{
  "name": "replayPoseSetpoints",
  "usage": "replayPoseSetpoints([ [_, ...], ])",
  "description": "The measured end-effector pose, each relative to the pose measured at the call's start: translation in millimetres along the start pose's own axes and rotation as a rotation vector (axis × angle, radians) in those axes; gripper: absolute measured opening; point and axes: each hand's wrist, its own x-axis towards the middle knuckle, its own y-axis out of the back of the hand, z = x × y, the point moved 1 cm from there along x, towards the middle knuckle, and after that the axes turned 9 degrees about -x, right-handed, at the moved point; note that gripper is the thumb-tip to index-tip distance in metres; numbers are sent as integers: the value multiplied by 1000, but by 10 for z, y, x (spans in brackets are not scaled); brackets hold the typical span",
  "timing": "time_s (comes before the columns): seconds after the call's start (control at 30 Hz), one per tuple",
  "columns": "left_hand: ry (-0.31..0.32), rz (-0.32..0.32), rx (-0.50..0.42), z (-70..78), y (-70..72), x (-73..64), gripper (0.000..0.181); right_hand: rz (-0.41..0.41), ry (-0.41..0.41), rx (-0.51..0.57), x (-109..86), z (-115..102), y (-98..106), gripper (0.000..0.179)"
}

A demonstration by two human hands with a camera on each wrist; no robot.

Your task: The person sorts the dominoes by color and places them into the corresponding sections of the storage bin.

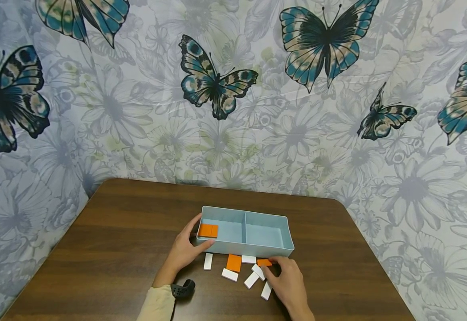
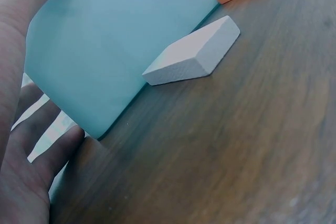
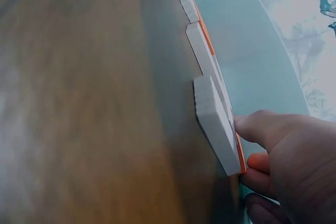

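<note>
A light-blue two-compartment box stands on the table. My left hand grips its left end, thumb at the front rim and fingers around the side. Two orange blocks lie in the left compartment. In front of the box, my right hand pinches an orange block between thumb and fingers; in the right wrist view the hand partly hides it. Another orange block lies nearer the middle. Several white blocks are scattered around, one white block beside the box close to my left hand.
The brown wooden table extends around the box. A wall covering with butterflies and flowers rises behind its far edge. A dark band is on my left wrist.
</note>
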Motion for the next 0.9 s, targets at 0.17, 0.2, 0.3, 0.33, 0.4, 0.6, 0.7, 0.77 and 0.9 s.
replayPoseSetpoints([
  [0.17, -2, 1, 3, -12, -4, 5, 92, -14, -3, -8, 6, -55, -9, 28],
  [0.2, -2, 1, 4, -15, -3, 7, 92, -16, 1, -9, 5, -64, -14, 28],
  [0.3, -6, 0, 5, -22, -3, 11, 92, -15, 18, -16, 0, -87, -28, 27],
  [0.33, -6, 1, 6, -23, -1, 12, 92, -14, 25, -18, -2, -98, -32, 26],
  [0.4, -7, 3, 7, -28, 2, 12, 91, -5, 41, -18, -5, -123, -44, 26],
  [0.6, -4, 0, 11, -41, 4, 10, 91, 26, 26, -54, -4, -210, -86, 29],
  [0.7, 0, -4, 9, -44, 0, 10, 91, 21, -10, -91, 6, -246, -102, 34],
  [0.77, 2, -4, 7, -43, -2, 12, 91, 13, -29, -106, 16, -261, -109, 36],
  [0.9, -2, -4, 8, -41, -6, 19, 91, -4, -66, -110, 35, -276, -113, 36],
])
